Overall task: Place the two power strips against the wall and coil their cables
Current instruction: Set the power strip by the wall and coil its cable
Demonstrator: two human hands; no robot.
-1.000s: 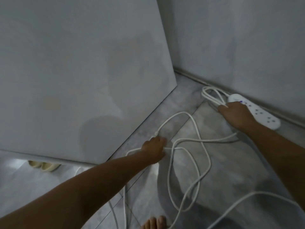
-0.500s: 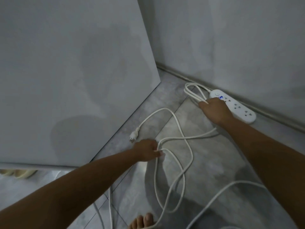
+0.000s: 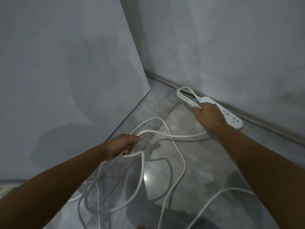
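Locating the power strip (image 3: 233,117): where is it? /ops

On the floor (image 3: 214,162), long side against the skirting (image 3: 272,128) at the foot of the wall (image 3: 231,47), right of the corner. White, sockets up. /site

Hands? /ops

Right hand (image 3: 208,115) sits in front of the strip's corner-side end and overlaps it in view; can't tell if it touches. Fingers are curled round a folded bunch of cable loops (image 3: 185,96). The loops stick out toward the corner, beside the skirting. Left hand (image 3: 122,146) is lifted off the floor, thumb and fingers closed on a strand of the loose cable (image 3: 179,156). /site

Slack? /ops

Plenty. Wide crossing loops lie on the tiles between the two arms, and one strand runs under the right wrist toward the strip. Another white run (image 3: 212,199) curves in from the bottom edge; can't tell if it's the same cable. More loops under the left forearm, blurred. /site

Edges, room to move? /ops

Grey panel (image 3: 66,63) stands on the left. Its bottom edge meets the floor on a diagonal just beyond the left hand and closes to a narrow corner with the wall. Open tile between panel edge and skirting, widening toward the camera. Surface is grey glossy tile with a glare spot mid-floor and a grout line heading for the corner. Dim light. /site
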